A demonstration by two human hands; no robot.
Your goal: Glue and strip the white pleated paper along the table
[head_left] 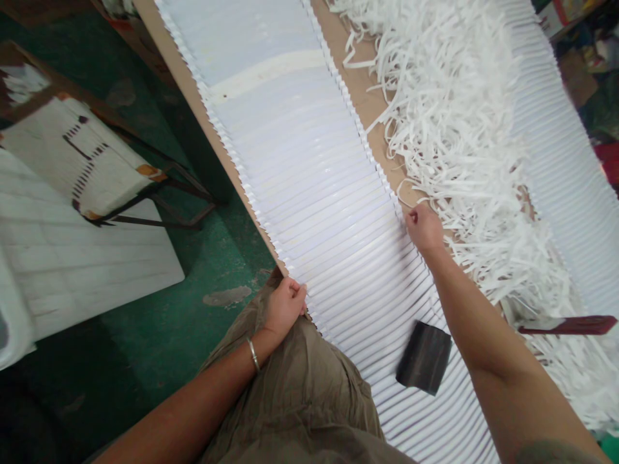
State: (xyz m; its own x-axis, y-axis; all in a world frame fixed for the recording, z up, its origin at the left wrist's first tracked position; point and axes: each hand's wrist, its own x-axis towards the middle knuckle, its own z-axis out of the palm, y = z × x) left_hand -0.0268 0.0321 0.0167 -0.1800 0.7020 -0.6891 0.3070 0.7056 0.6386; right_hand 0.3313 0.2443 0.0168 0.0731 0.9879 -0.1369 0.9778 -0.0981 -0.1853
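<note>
A long row of overlapping white sheets (309,193) lies fanned out along a brown table (360,84). My left hand (284,305) is closed on the near edge of one sheet at the table's left side. My right hand (423,227) pinches the far edge of the sheets, beside a heap of white paper strips (454,129). A silver bangle (253,355) sits on my left wrist.
A dark flat block (424,357) rests on the sheets near my right forearm. A dark red-handled tool (570,324) lies in the strips at the right. A second row of white sheets (565,167) runs along the far right. Stacked white sheets (72,258) and a metal-framed stand (159,206) sit on the green floor to the left.
</note>
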